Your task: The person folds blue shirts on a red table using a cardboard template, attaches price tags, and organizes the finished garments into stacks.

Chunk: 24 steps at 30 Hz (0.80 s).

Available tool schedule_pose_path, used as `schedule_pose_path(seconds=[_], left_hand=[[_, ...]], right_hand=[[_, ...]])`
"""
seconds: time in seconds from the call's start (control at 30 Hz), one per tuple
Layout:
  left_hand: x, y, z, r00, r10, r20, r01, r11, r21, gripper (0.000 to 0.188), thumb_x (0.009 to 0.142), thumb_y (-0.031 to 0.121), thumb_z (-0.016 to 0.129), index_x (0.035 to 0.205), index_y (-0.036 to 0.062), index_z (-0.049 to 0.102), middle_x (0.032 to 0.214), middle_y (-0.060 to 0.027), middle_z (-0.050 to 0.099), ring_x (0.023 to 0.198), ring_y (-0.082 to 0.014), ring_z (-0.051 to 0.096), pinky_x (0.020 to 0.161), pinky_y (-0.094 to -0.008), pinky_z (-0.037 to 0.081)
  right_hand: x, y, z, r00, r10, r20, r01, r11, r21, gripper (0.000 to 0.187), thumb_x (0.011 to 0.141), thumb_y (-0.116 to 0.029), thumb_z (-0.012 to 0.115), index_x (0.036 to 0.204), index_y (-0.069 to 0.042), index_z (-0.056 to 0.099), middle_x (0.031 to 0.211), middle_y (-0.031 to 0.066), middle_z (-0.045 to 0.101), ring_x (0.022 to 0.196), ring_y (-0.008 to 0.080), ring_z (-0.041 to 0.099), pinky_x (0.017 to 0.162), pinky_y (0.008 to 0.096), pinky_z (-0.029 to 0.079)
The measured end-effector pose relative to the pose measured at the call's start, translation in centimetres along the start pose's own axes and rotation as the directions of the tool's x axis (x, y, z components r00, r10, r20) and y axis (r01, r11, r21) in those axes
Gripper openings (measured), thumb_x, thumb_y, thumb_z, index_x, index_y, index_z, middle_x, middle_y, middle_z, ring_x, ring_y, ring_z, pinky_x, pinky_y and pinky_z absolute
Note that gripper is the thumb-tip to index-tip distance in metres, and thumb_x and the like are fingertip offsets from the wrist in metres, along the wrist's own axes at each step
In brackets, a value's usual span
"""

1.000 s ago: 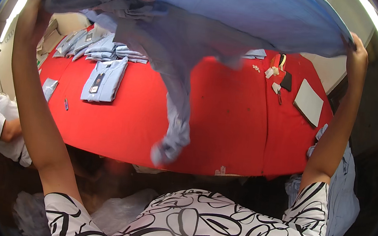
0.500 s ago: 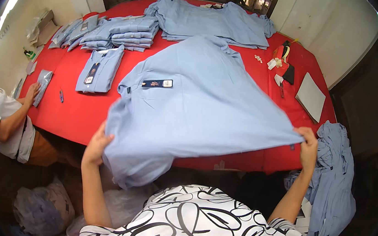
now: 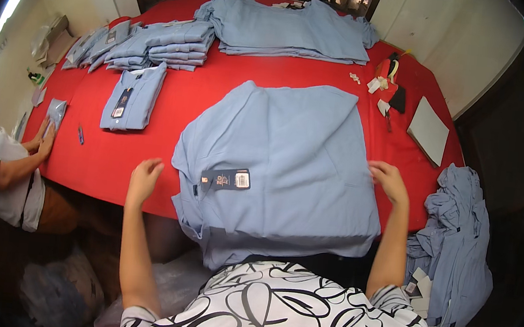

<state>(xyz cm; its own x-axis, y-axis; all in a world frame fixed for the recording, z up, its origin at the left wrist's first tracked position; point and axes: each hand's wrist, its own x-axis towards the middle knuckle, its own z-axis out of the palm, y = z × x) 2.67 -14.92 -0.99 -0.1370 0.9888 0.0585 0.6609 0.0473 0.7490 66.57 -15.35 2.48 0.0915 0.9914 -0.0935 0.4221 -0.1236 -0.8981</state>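
Observation:
A light blue shirt lies spread on the red table, its lower part hanging over the near edge toward me. A dark hang tag with a white label rests on it, left of the middle. My left hand hovers just left of the shirt, holding nothing, its fingers loosely bent and apart from the cloth. Beside the shirt's right edge is my right hand, fingers loosely extended, with no cloth visibly gripped.
Folded shirts are stacked at the back left; one tagged folded shirt lies nearer. Flat shirts are piled at the back. A white board lies right; shirts hang off the right edge. A co-worker's hands press a packet.
The shirt, lifted and stretched between my hands before, now lies flatter on the table. Both hands have let go of the cloth; my right hand has moved left.

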Motion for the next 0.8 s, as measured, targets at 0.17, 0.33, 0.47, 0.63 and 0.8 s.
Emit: schedule_pose_path(seconds=[0.17, 0.33, 0.47, 0.63, 0.8], left_hand=[[12.6, -1.1, 6.6, 0.975, 0.131, -0.177, -0.088, 0.968, 0.234, 0.036, 0.092, 0.025, 0.062, 0.114, -0.003, 0.067, 0.111, -0.0225, 0.067, 0.104, -0.0342, 0.065, 0.089, -0.0405, 0.051], [16.3, 4.0, 12.6, 0.994, 0.023, -0.109, -0.026, 0.999, -0.027, 0.048, 0.087, 0.029, 0.069, 0.122, -0.0034, 0.064, 0.11, -0.0225, 0.068, 0.103, -0.0322, 0.067, 0.087, -0.0401, 0.052], [15.0, 8.7, 19.0, 0.966, 0.219, 0.135, -0.221, 0.975, 0.002, 0.052, 0.077, 0.024, 0.074, 0.123, 0.001, 0.062, 0.106, -0.0222, 0.068, 0.098, -0.0361, 0.066, 0.086, -0.0415, 0.052], [6.9, 12.0, 18.8, 0.927, 0.159, 0.339, -0.142, 0.987, -0.074, 0.043, 0.073, 0.009, 0.068, 0.115, 0.0017, 0.061, 0.106, -0.0147, 0.066, 0.098, -0.0301, 0.064, 0.088, -0.0357, 0.049], [1.7, 9.2, 11.0, 0.99, -0.032, 0.141, 0.136, 0.542, -0.829, 0.04, 0.078, 0.001, 0.068, 0.116, 0.0017, 0.059, 0.106, -0.0037, 0.064, 0.094, -0.0125, 0.059, 0.087, -0.0297, 0.047]], right_hand=[[12.9, 0.9, 4.8, 0.996, -0.035, -0.087, 0.03, 0.998, -0.057, 0.03, 0.094, -0.019, 0.06, 0.114, 0.003, 0.068, 0.099, 0.0081, 0.068, 0.086, 0.0136, 0.062, 0.076, 0.0276, 0.052], [23.1, -0.7, 6.7, 0.962, -0.093, -0.259, 0.056, 0.988, -0.144, 0.027, 0.095, -0.012, 0.056, 0.116, 0.0, 0.068, 0.103, 0.0119, 0.069, 0.09, 0.0173, 0.064, 0.08, 0.0326, 0.053], [28.8, 1.6, 6.2, 0.828, -0.448, -0.336, 0.25, 0.833, -0.494, 0.032, 0.091, -0.009, 0.058, 0.122, -0.003, 0.066, 0.115, 0.018, 0.066, 0.098, 0.0296, 0.064, 0.089, 0.0411, 0.051], [27.8, 1.1, 11.4, 0.909, -0.379, -0.173, 0.154, 0.691, -0.707, 0.041, 0.084, -0.007, 0.066, 0.125, -0.003, 0.062, 0.115, 0.02, 0.062, 0.109, 0.0368, 0.056, 0.098, 0.0436, 0.046], [22.0, -4.1, 7.9, 0.827, -0.507, -0.242, 0.318, 0.777, -0.543, 0.026, 0.079, -0.007, 0.068, 0.104, -0.002, 0.066, 0.107, 0.0179, 0.062, 0.108, 0.034, 0.055, 0.094, 0.0437, 0.046]])
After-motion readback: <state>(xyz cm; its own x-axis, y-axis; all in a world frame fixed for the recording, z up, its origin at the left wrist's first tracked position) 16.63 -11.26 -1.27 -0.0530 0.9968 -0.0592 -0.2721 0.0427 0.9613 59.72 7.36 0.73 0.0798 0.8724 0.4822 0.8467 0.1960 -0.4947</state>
